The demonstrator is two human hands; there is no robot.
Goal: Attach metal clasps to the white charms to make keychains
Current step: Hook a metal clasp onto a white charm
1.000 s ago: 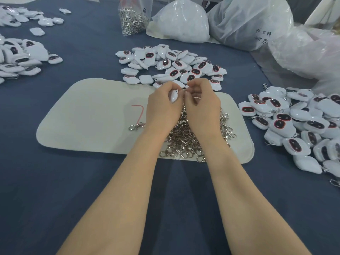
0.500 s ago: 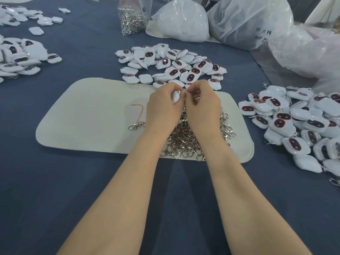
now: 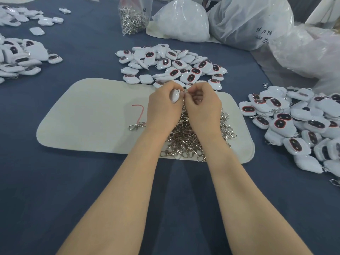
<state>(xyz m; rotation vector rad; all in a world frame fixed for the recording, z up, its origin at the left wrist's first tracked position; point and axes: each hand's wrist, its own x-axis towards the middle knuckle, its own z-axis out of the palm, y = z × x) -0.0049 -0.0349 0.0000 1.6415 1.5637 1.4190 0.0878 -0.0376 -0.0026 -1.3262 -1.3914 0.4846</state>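
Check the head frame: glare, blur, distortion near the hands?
Head view: soft even light, shadows faint; glare on the plastic bags; wide-angle bowing toward edges; left hand, white charm, right hand sharp; clasp too small to resolve.

We are reading a red handwritten 7 (image 3: 138, 113) on the cream mat (image 3: 88, 115), just beside the left hand (image 3: 161, 109). On the large clear plastic bag (image 3: 239, 19) at the far side of the tabletop (image 3: 55, 181) we are making out dark handwriting (image 3: 263, 34) that is looking like 96, the rest being too blurred for us.
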